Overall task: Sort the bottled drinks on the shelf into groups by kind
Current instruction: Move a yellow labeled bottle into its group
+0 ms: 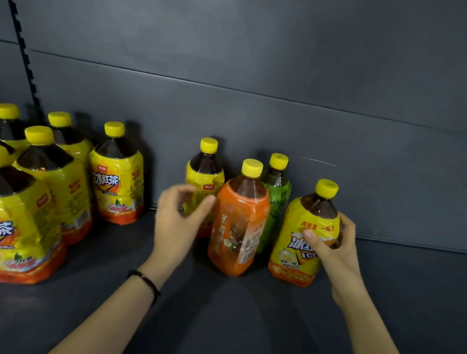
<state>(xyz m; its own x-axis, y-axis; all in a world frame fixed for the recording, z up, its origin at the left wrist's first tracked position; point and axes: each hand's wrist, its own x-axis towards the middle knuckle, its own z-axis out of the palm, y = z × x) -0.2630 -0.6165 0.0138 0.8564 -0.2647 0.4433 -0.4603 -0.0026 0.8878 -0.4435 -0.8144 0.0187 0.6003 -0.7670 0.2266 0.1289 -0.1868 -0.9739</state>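
Note:
Several yellow-labelled iced tea bottles (11, 211) stand grouped at the left of the dark shelf (237, 312); one more (118, 178) stands a little apart. At centre stand a yellow-labelled bottle (205, 173), an orange-labelled bottle (238, 222) and, behind it, a green-labelled bottle (276, 195). My right hand (333, 245) grips the yellow-labelled bottle (302, 234) at the right, thumb across its label. My left hand (178, 217), blurred, hovers with spread, curved fingers in front of the centre yellow bottle, holding nothing.
A dark back panel (272, 62) rises behind the bottles, with a slotted upright rail (16, 26) at the left. Bare shelf surface lies at the front and to the right of the bottles.

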